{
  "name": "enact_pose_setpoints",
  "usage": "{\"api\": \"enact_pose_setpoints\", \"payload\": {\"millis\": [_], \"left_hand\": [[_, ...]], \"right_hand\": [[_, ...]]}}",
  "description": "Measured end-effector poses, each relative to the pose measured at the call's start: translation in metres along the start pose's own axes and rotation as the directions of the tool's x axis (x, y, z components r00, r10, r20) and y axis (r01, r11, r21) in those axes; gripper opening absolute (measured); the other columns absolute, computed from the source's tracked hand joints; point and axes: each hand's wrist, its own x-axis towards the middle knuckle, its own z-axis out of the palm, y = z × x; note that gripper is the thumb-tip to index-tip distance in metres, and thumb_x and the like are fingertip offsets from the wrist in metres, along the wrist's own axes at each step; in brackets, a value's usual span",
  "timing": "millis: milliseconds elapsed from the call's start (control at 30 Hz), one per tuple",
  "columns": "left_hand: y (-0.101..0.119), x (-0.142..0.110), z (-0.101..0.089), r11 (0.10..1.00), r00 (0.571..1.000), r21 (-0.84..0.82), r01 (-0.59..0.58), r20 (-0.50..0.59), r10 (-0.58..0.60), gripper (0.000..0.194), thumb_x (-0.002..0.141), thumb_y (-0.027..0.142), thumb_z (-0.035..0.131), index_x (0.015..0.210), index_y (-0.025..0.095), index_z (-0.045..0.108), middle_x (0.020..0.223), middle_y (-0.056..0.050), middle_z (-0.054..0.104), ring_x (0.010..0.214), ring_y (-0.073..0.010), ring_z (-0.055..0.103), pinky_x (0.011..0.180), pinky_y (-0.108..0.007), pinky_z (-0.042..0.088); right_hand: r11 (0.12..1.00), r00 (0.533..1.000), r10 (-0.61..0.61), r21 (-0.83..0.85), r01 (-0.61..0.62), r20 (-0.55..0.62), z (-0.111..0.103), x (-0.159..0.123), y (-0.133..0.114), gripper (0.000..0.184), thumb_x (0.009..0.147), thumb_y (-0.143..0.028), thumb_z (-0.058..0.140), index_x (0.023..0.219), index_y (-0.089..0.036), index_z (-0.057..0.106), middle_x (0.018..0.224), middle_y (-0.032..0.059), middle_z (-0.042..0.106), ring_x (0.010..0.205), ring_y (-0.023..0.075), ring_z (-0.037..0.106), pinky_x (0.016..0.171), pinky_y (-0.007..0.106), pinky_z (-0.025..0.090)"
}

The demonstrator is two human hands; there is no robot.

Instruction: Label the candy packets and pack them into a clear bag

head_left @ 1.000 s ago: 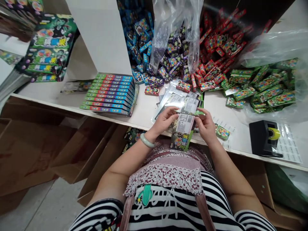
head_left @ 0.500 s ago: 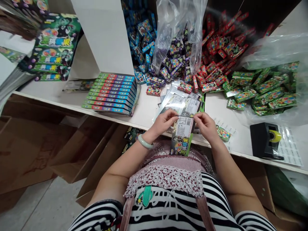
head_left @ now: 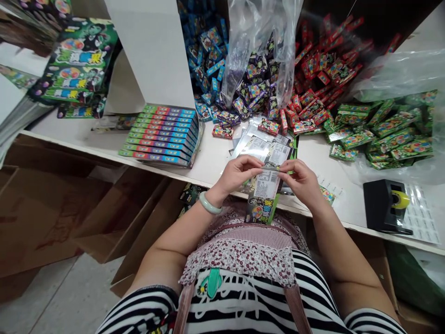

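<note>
Head view: the left hand (head_left: 236,174) and the right hand (head_left: 301,182) meet over the near edge of the white tabletop (head_left: 212,157), each with fingers pressed together in a pinch on the top edge of a flat printed packet (head_left: 263,197). The packet hangs upright from that edge, its barcode panel facing up and its green-and-black lower end dangling toward the person's lap. It looks thin, light and glossy, probably a film sleeve over a card; it will likely bend easily and slip under a loose grip, so the top corners, where both hands already pinch it, seem the surest hold, with a flat palm under the lower end if it flops.

Just behind the hands lies a loose heap of similar clear sleeves (head_left: 259,144). Further back are piles of small boxes: blue (head_left: 205,51), purple under a plastic bag (head_left: 257,88), red (head_left: 320,74) and green (head_left: 385,130). A stack of flat cartons (head_left: 160,134) sits to the left, a black tape dispenser (head_left: 384,204) to the right.
</note>
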Motion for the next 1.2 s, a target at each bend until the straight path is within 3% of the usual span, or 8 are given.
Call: {"api": "enact_pose_setpoints", "payload": {"millis": [367,467,600,700,900,1000,1100,1200], "left_hand": [[0.011,0.005,0.001,0.993,0.991,-0.002,0.121,-0.054,-0.121,0.016,0.073,0.025,0.077,0.075,0.017,0.064,0.073,0.001,0.065,0.069,-0.01,0.059,0.068,-0.026,0.05],[0.008,0.002,-0.007,0.993,0.993,-0.036,0.115,0.024,-0.114,0.016,0.076,0.027,0.075,0.072,0.017,0.064,0.077,0.0,0.067,0.073,-0.0102,0.061,0.074,-0.027,0.051],[0.0,-0.006,-0.019,0.994,0.982,-0.055,0.098,0.165,-0.088,0.017,0.081,0.032,0.075,0.081,0.017,0.067,0.092,-0.004,0.071,0.088,-0.0132,0.066,0.084,-0.03,0.053],[-0.007,-0.011,-0.021,0.997,0.983,-0.034,0.072,0.172,-0.066,0.02,0.08,0.033,0.078,0.088,0.018,0.067,0.092,-0.004,0.07,0.088,-0.0138,0.066,0.083,-0.031,0.053],[-0.009,-0.008,-0.01,1.0,0.99,-0.002,0.023,0.137,-0.022,0.025,0.082,0.035,0.076,0.099,0.021,0.067,0.095,-0.003,0.069,0.091,-0.0145,0.066,0.083,-0.03,0.055],[-0.006,-0.003,-0.005,0.999,0.988,0.033,0.016,0.151,-0.02,0.022,0.083,0.039,0.075,0.091,0.019,0.069,0.091,-0.004,0.071,0.087,-0.0149,0.067,0.081,-0.03,0.056],[-0.002,-0.002,-0.003,0.996,0.994,0.083,0.022,0.108,-0.031,0.022,0.079,0.039,0.078,0.084,0.019,0.07,0.085,-0.004,0.072,0.082,-0.015,0.067,0.077,-0.03,0.056],[-0.002,0.0,-0.009,0.989,0.998,0.129,0.067,0.002,-0.068,0.017,0.075,0.032,0.08,0.084,0.02,0.073,0.084,-0.002,0.074,0.079,-0.0146,0.068,0.074,-0.028,0.056]], "right_hand": [[0.97,0.967,0.218,0.078,-0.23,0.132,0.006,0.021,-0.015,0.019,0.076,-0.037,0.069,0.076,-0.02,0.061,0.072,-0.0007,0.063,0.066,0.0133,0.055,0.06,0.03,0.044],[0.982,0.971,0.178,0.028,-0.185,0.161,0.005,0.018,-0.016,0.018,0.08,-0.037,0.068,0.075,-0.02,0.063,0.075,0.0018,0.065,0.071,0.0156,0.059,0.063,0.032,0.047],[1.0,0.988,0.0,0.005,-0.001,0.155,0.006,0.005,-0.014,0.014,0.083,-0.035,0.07,0.082,-0.022,0.065,0.091,0.005,0.067,0.085,0.0184,0.063,0.068,0.033,0.053],[0.995,0.99,-0.09,-0.023,0.093,0.107,0.008,-0.005,-0.008,0.009,0.085,-0.029,0.07,0.086,-0.023,0.063,0.096,0.0051,0.065,0.089,0.0184,0.063,0.07,0.033,0.055],[0.998,0.998,-0.069,-0.012,0.069,0.01,0.017,-0.009,0.0,0.005,0.088,-0.026,0.065,0.088,-0.024,0.061,0.098,0.0052,0.063,0.091,0.0182,0.062,0.072,0.035,0.055],[0.999,0.999,-0.034,0.003,0.034,0.0,0.019,-0.01,-0.003,0.005,0.087,-0.027,0.065,0.088,-0.024,0.061,0.099,0.0054,0.063,0.092,0.0183,0.063,0.074,0.035,0.055],[0.999,1.0,0.007,0.052,-0.007,0.016,0.009,-0.017,0.0,0.013,0.087,-0.032,0.065,0.098,-0.025,0.065,0.107,0.0061,0.066,0.099,0.0186,0.064,0.082,0.036,0.056],[0.988,0.986,0.139,0.08,-0.132,-0.092,-0.028,-0.033,0.022,0.028,0.084,-0.039,0.065,0.108,-0.025,0.066,0.111,0.0055,0.069,0.097,0.0181,0.065,0.088,0.037,0.055]]}}
